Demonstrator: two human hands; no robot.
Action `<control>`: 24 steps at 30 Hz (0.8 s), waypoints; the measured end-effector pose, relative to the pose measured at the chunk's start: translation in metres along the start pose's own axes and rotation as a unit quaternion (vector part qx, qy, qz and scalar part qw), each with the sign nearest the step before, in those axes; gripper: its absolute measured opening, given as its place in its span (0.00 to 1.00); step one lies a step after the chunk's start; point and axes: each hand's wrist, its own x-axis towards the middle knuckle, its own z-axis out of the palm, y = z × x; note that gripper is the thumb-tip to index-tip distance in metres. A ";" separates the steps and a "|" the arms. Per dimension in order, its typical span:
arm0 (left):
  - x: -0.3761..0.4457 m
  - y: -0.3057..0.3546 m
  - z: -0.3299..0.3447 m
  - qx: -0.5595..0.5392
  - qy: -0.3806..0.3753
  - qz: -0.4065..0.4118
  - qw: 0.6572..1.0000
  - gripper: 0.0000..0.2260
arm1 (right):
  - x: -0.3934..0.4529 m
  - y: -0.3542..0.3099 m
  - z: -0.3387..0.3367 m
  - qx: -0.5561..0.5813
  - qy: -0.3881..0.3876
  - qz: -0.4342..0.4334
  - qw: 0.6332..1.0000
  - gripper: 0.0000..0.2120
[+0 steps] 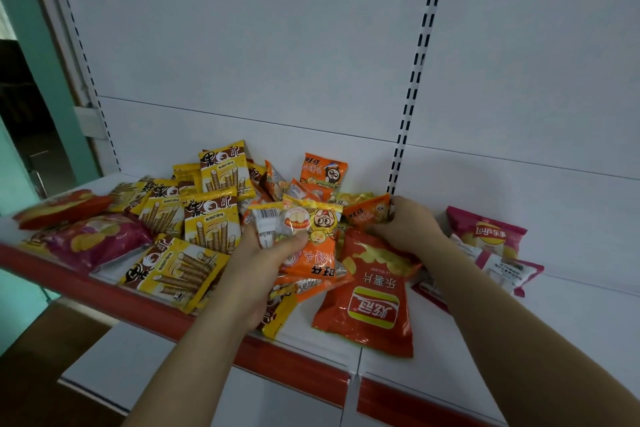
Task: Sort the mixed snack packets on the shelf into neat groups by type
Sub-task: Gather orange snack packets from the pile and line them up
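Note:
A heap of snack packets lies on the white shelf. My left hand grips a bunch of small orange and yellow cartoon packets above the pile. My right hand pinches another small orange packet near the back panel. Yellow wafer-roll packets fill the left middle. A red chip bag lies upside down below my right hand. Pink chip bags rest at the right, and one more pink chip bag lies at the left.
The shelf has a red front strip and a white back panel with slotted uprights. One orange packet leans on the back panel. A lower white shelf shows beneath. A teal wall stands at the left.

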 end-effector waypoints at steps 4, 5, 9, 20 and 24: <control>0.000 0.004 -0.005 -0.009 0.002 0.012 1.000 0.22 | 0.004 0.004 0.004 0.006 0.057 -0.019 0.998 0.12; 0.001 0.004 -0.006 -0.005 0.008 0.020 1.000 0.22 | 0.004 0.004 0.000 0.028 0.095 -0.027 0.995 0.12; 0.003 0.011 -0.002 -0.002 0.016 0.056 0.998 0.26 | -0.023 -0.006 -0.033 0.226 0.220 -0.033 0.948 0.07; -0.021 0.012 0.083 -0.049 -0.088 0.067 0.993 0.12 | -0.146 -0.028 -0.036 0.433 0.150 -0.042 0.888 0.02; -0.047 -0.006 0.132 -0.071 -0.140 0.021 0.987 0.17 | -0.175 0.012 -0.049 0.411 0.189 0.015 0.892 0.04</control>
